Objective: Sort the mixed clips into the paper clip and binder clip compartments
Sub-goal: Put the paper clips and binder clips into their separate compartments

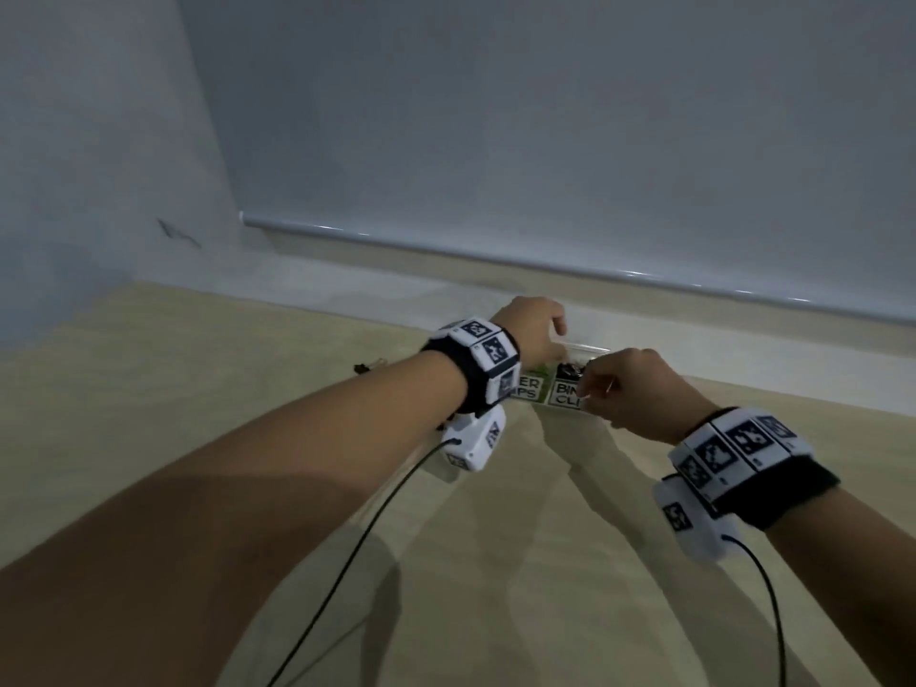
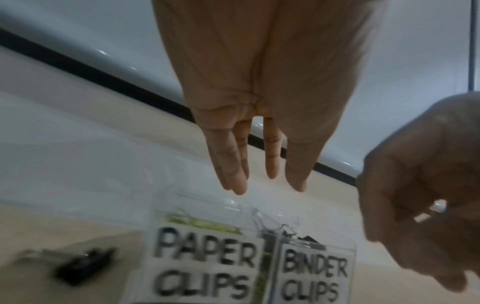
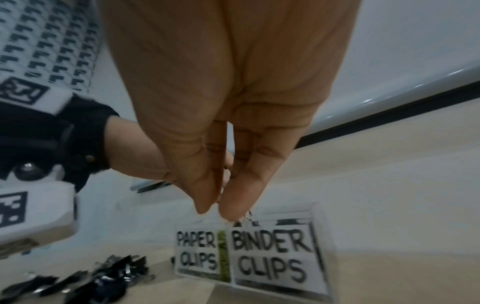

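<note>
A clear two-part box [image 1: 590, 348] carries the labels PAPER CLIPS [image 2: 205, 265] and BINDER CLIPS [image 3: 270, 255]. Green paper clips [image 2: 197, 221] lie in the paper clip side, and black binder clips [image 1: 570, 371] in the other. My left hand [image 2: 267, 185] hangs over the back of the paper clip side, fingers straight, holding nothing. My right hand [image 3: 218, 211] is just above the binder clip side, where thumb and finger pinch the silver wire handle [image 3: 248, 216] of what looks like a binder clip; its body is hidden.
Several loose black binder clips [image 3: 103, 275] lie on the beige table left of the box, one of them clear in the left wrist view [image 2: 83, 265]. A white ledge and wall [image 1: 545, 141] rise right behind the box. Cables hang from both wrist cameras.
</note>
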{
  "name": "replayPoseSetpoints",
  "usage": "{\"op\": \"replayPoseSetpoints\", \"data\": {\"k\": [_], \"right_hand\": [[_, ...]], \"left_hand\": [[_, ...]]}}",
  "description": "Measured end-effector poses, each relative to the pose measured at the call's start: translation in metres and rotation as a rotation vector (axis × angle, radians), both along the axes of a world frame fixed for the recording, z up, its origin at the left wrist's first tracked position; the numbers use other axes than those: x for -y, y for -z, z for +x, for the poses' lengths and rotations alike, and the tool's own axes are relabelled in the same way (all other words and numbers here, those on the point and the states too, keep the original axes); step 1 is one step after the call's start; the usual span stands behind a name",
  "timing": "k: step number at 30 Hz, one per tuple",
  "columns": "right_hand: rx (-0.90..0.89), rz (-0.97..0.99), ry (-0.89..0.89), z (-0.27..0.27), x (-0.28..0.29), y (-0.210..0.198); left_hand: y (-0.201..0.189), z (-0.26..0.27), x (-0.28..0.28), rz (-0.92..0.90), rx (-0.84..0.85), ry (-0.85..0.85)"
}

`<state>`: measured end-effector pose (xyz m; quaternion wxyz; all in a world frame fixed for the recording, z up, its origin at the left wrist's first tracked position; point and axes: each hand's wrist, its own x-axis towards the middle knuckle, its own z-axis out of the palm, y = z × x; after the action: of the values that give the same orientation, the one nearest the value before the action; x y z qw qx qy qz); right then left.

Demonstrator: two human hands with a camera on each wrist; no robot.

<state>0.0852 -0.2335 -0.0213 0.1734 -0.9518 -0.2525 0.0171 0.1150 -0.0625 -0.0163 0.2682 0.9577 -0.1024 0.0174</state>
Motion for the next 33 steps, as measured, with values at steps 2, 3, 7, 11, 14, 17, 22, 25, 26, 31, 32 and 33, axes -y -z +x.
{"op": "replayPoseSetpoints", "data": {"k": [2, 3, 7, 11, 14, 17, 22, 25, 26, 31, 32, 33], "right_hand": [[-0.033, -0.025, -0.068, -0.004, -0.017, -0.002], [-0.043, -0.05, -0.105, -0.006, -0.027, -0.003], [-0.104, -0.167, -0.203, -0.007, -0.077, 0.006], [-0.13, -0.291, -0.187, -0.007, -0.113, 0.025], [-0.104, -0.323, -0.189, -0.01, -0.126, 0.038], [-0.102, -0.302, -0.191, -0.01, -0.127, 0.043], [-0.149, -0.214, -0.186, -0.008, -0.117, 0.043], [-0.15, -0.177, -0.2, -0.008, -0.112, 0.044], [-0.141, -0.167, -0.206, -0.008, -0.111, 0.044], [-0.087, -0.109, -0.227, -0.007, -0.108, 0.043], [-0.082, -0.095, -0.234, -0.007, -0.107, 0.043], [-0.075, -0.08, -0.241, -0.007, -0.105, 0.042]], "left_hand": [[-0.001, -0.012, -0.034, 0.015, -0.017, -0.028], [-0.002, -0.02, -0.053, 0.044, -0.034, -0.051], [0.001, -0.056, -0.131, 0.248, -0.192, -0.171], [0.022, -0.093, -0.172, 0.362, -0.389, -0.243], [0.042, -0.108, -0.177, 0.329, -0.369, -0.216], [0.055, -0.11, -0.173, 0.244, -0.276, -0.174], [0.061, -0.104, -0.168, 0.159, -0.243, -0.118], [0.061, -0.102, -0.167, 0.14, -0.233, -0.104], [0.062, -0.103, -0.166, 0.139, -0.223, -0.103], [0.062, -0.1, -0.165, 0.189, -0.168, -0.107], [0.061, -0.099, -0.165, 0.195, -0.167, -0.103], [0.061, -0.097, -0.164, 0.191, -0.167, -0.097]]}}
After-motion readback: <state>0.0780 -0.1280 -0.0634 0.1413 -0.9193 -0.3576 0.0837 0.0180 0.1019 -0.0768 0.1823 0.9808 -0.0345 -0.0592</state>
